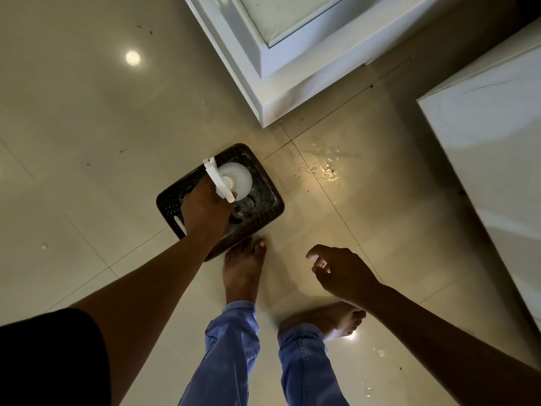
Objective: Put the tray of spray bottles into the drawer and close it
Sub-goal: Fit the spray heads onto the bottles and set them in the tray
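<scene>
A dark brown perforated tray [263, 212] sits on the tiled floor just ahead of my bare left foot. A white spray bottle [234, 180] stands upright over the tray, seen from above. My left hand [205, 209] is closed around its neck under the white trigger head. My right hand [339, 273] hovers to the right of the tray, holding nothing, with its fingers loosely curled and apart. The drawer cannot be made out for certain in this view.
A white cabinet unit [263, 92] with a recessed top stands beyond the tray. Another white unit [491, 159] runs along the right edge. A wet patch [325, 168] glistens on the floor between them. My two bare feet stand below the tray.
</scene>
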